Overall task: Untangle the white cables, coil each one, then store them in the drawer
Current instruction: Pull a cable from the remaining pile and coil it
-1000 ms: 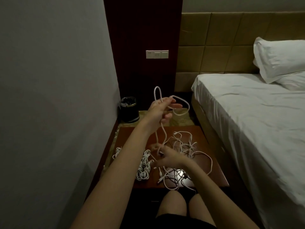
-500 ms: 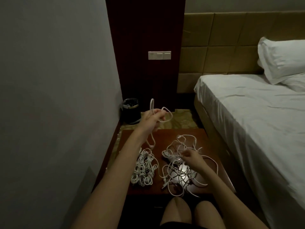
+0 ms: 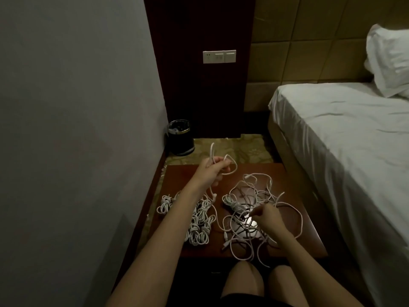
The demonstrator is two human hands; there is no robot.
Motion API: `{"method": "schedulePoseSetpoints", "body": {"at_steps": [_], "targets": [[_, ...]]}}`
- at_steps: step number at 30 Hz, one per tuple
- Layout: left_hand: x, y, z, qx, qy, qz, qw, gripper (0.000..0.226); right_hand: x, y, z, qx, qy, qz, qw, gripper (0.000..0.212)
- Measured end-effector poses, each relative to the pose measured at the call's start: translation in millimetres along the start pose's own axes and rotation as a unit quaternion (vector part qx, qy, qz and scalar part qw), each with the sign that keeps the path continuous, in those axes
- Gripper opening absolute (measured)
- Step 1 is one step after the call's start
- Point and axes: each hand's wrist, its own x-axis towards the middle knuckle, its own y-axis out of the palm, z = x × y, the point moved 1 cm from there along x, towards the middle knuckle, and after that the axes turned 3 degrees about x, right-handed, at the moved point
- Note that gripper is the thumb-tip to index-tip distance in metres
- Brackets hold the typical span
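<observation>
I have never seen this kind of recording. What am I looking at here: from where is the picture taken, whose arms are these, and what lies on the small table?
No machine here: a person wears a camera on the head, so you look down along their own bare arms. The left hand grips a white cable, lifted above the wooden bedside table. The right hand pinches a strand in the loose tangle of white cables. On the table's left lie bundles already coiled. A bed stands on the right, a dark bin on the floor behind.
</observation>
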Motion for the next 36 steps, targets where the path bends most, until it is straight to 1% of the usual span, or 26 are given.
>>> {"method": "schedulePoseSetpoints", "body": {"at_steps": [2, 4, 6, 8, 10, 13, 15, 17, 19, 21, 23, 25, 26, 27, 31, 34, 36], "targets": [[-1.2, 2.8, 7.0, 0.055, -0.011, -0.001, 0.998, 0.004, -6.7, -14.9, 12.2, 0.136, -0.018, -0.006, 0.99, 0.012], [-4.0, 6.5, 11.8, 0.117, -0.009, 0.014, 0.993, 0.02, -18.2, -41.9, 36.2, 0.273, -0.054, 0.015, 0.96, 0.011], [-7.8, 12.4, 13.5, 0.144, 0.004, 0.05, 0.988, 0.032, -29.6, -71.6, 62.7, 0.352, -0.098, 0.044, 0.93, 0.013], [-11.7, 20.0, 13.5, 0.15, 0.01, 0.093, 0.984, 0.031, -34.1, -93.4, 85.5, 0.375, -0.141, 0.047, 0.915, 0.008], [-13.5, 27.7, 12.2, 0.151, 0.015, 0.112, 0.982, 0.027, -32.6, -105.7, 98.5, 0.395, -0.154, 0.028, 0.905, 0.001], [-13.5, 32.5, 9.3, 0.163, 0.02, 0.083, 0.983, 0.029, -32.9, -115.1, 102.1, 0.444, -0.153, 0.009, 0.883, 0.005], [-16.2, 33.1, 7.1, 0.168, 0.028, 0.069, 0.983, 0.024, -36.1, -120.1, 98.0, 0.456, -0.157, 0.001, 0.876, 0.007], [-18.9, 33.3, 6.6, 0.149, 0.026, 0.054, 0.987, 0.022, -40.4, -121.8, 92.4, 0.457, -0.156, -0.011, 0.875, 0.008], [-19.4, 32.1, 6.8, 0.116, 0.027, 0.024, 0.993, 0.02, -41.7, -120.3, 84.5, 0.434, -0.145, -0.046, 0.888, 0.009], [-19.7, 28.5, 5.6, 0.092, 0.034, -0.002, 0.995, 0.022, -43.0, -117.2, 74.3, 0.374, -0.119, -0.118, 0.912, 0.011], [-19.7, 23.3, 4.2, 0.075, 0.051, -0.015, 0.996, 0.022, -44.2, -112.3, 59.2, 0.242, -0.076, -0.187, 0.949, 0.017], [-19.6, 18.4, 1.0, 0.064, 0.069, -0.028, 0.995, 0.021, -42.6, -100.9, 42.2, 0.082, -0.022, -0.217, 0.972, 0.024], [-18.9, 17.1, -0.5, 0.057, 0.076, -0.031, 0.995, 0.019, -42.8, -93.5, 36.6, 0.03, -0.003, -0.226, 0.974, 0.026], [-18.1, 16.2, -1.7, 0.051, 0.082, -0.032, 0.995, 0.018, -44.0, -85.7, 34.4, 0.002, 0.002, -0.235, 0.972, 0.025], [-15.2, 15.0, -2.9, 0.045, 0.081, -0.033, 0.995, 0.019, -46.7, -51.7, 32.5, -0.067, -0.065, -0.242, 0.966, 0.02], [-12.9, 13.8, 1.4, 0.036, 0.077, -0.035, 0.996, 0.02, -41.3, -33.9, 26.6, -0.163, -0.091, -0.242, 0.952, 0.03], [-10.3, 12.5, 4.9, 0.034, 0.071, -0.038, 0.996, 0.021, -39.8, -26.3, 27.5, -0.209, -0.14, -0.251, 0.935, 0.041]]}}
